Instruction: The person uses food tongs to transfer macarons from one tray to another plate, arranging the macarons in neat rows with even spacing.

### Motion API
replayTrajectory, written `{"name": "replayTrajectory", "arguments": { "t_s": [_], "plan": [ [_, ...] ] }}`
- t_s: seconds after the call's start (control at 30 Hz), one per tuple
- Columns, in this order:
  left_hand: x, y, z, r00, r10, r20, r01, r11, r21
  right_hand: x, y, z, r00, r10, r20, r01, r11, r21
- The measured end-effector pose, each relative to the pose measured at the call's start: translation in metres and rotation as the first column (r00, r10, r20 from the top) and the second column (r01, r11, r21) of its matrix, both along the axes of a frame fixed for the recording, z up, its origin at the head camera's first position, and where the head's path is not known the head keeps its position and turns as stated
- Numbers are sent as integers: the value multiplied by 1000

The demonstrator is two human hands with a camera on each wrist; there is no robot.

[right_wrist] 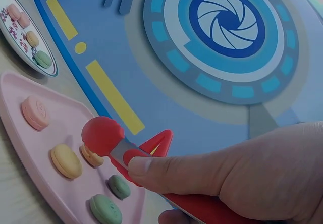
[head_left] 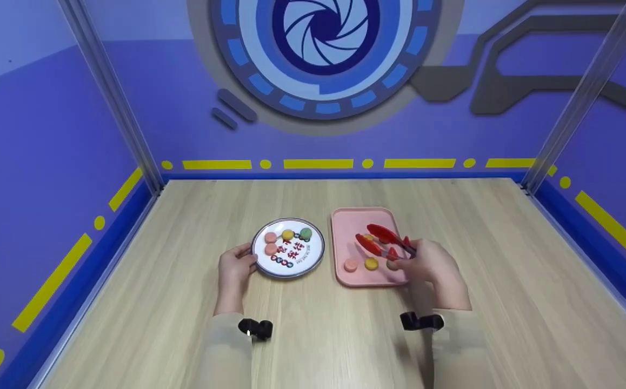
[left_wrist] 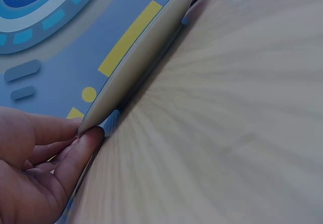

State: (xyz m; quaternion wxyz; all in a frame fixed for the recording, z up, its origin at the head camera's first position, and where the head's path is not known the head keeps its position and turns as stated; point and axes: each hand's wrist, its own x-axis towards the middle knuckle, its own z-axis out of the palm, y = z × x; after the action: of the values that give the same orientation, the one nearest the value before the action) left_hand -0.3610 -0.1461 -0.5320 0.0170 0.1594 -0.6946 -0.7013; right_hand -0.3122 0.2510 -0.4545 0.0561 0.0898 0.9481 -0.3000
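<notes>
My left hand (head_left: 233, 273) pinches the left rim of a round white plate (head_left: 313, 253) with a dark edge and red lettering. In the left wrist view, thumb and fingers meet at the plate's edge. Two pink macarons, a yellow macaron (head_left: 287, 234) and a green macaron (head_left: 305, 233) lie on it. My right hand (head_left: 436, 266) grips red tongs (right_wrist: 103, 135) over a pink tray (head_left: 352, 222), their two heads apart in the head view. On the tray are a pink macaron (right_wrist: 35, 113), two yellow macarons and two green macarons; the tongs partly cover one yellow macaron (right_wrist: 92, 156).
Plate and tray stand side by side on a light wooden table (head_left: 313, 335), a narrow gap between them. Blue-purple walls (head_left: 313, 146) with yellow markings enclose the back and sides. Metal posts (head_left: 113, 102) rise at the back corners.
</notes>
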Motion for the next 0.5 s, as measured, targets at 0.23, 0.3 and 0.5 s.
{"name": "replayTrajectory", "arguments": {
  "t_s": [0.23,0.3,0.5],
  "plan": [
    [0,1,1,1000,2,9,-2,1000,-9,0,2,-3,998,-44,45,45,998,-34],
    [0,1,1,1000,4,3,-4,1000,-13,0,2,-4,998,-42,43,44,998,-37],
    [0,0,1,1000,7,7,-7,1000,-15,0,2,-6,999,-30,38,32,998,-55]
  ]
}}
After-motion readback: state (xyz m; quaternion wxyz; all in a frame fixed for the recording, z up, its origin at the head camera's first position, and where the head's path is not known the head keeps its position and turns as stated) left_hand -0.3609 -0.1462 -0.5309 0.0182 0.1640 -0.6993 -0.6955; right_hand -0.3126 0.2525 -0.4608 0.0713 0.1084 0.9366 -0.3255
